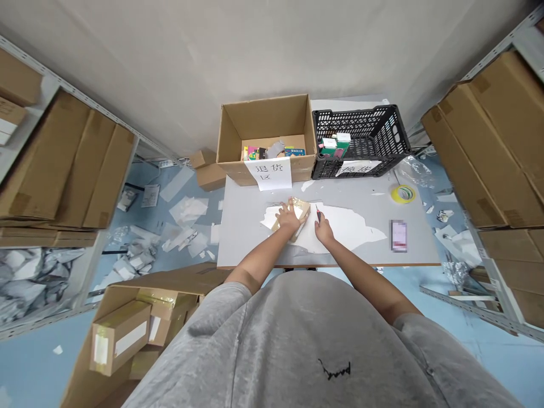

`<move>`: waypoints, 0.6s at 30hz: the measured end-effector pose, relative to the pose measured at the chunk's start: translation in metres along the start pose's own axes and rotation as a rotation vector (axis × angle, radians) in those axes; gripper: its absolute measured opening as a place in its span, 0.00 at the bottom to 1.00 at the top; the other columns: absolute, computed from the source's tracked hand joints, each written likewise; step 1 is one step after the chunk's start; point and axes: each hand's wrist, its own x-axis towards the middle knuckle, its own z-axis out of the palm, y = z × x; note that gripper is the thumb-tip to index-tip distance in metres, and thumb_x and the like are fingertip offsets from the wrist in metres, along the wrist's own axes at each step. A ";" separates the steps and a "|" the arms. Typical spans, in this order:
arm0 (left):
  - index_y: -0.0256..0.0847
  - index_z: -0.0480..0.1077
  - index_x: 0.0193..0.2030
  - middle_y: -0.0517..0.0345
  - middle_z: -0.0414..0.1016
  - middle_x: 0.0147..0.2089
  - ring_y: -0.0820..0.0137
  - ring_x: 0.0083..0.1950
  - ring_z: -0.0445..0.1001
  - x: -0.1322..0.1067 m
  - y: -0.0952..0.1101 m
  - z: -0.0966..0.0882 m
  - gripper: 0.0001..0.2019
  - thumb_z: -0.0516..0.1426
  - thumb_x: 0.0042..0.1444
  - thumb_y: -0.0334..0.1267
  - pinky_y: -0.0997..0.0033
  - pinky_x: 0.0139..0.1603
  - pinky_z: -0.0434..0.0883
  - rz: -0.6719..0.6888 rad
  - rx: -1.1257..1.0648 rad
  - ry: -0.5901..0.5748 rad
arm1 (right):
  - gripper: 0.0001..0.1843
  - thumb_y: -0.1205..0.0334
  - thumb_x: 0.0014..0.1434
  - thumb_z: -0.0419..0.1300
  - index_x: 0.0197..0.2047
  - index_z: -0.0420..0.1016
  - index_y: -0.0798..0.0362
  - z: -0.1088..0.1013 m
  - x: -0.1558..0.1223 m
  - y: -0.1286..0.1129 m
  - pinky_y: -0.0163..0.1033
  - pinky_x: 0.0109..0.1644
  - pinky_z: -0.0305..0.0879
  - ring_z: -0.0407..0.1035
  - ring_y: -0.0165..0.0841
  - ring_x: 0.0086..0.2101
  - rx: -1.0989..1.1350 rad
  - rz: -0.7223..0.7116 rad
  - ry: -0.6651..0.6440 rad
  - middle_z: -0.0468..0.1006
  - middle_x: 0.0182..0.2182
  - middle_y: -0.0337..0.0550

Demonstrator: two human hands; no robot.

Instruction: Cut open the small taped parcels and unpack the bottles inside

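My left hand [289,216] is cupped over a small cardboard parcel [295,218], pressing it down, seemingly to keep it from sliding on the sheet of white paper [340,228] beneath it. The parcel sits near the middle of the grey table [240,241], tilted slightly, with my fingers curled toward its far edge. My right hand [323,230] is just beside it, apart from the left, and pinches a slim cutter [318,214] with its tip pointing up and away from me. The tool is too small to identify for certain, and it could be a pen. Holding it this way keeps the tip close to the parcel while the other hand does the steadying. At the far edge of the table stands an open cardboard box [263,116] holding colourful packets, with a paper sign [267,173] taped to its front, reading "returns area" in Chinese. Beside it, a black plastic crate [361,127] holds a few small boxes, probably kept apart from the box's contents. A roll of yellow tape [403,194] lies within reach on the right, near a blurred card [398,236]. Flattened cartons [63,164] fill the shelves on my left, and paper scraps [187,211] litter the blue floor.
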 end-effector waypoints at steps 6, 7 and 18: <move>0.45 0.31 0.81 0.28 0.42 0.79 0.35 0.74 0.57 0.019 0.029 -0.006 0.61 0.53 0.52 0.76 0.51 0.40 0.81 -0.257 0.013 -0.197 | 0.37 0.52 0.73 0.49 0.79 0.44 0.52 0.007 0.004 -0.017 0.49 0.59 0.67 0.74 0.48 0.53 -0.009 -0.003 -0.058 0.68 0.60 0.60; 0.42 0.35 0.81 0.27 0.45 0.78 0.35 0.76 0.53 0.023 0.028 -0.008 0.61 0.52 0.52 0.77 0.52 0.39 0.81 -0.262 0.026 -0.200 | 0.39 0.49 0.72 0.51 0.79 0.44 0.51 0.007 0.002 -0.016 0.48 0.59 0.67 0.74 0.48 0.53 -0.002 -0.007 -0.065 0.68 0.61 0.60; 0.32 0.60 0.70 0.32 0.81 0.48 0.52 0.45 0.83 0.044 -0.058 -0.020 0.51 0.48 0.57 0.77 0.60 0.40 0.79 -0.510 -0.175 -0.296 | 0.57 0.38 0.56 0.68 0.78 0.46 0.51 0.013 -0.016 0.012 0.47 0.60 0.66 0.70 0.50 0.58 0.037 0.056 -0.058 0.67 0.63 0.59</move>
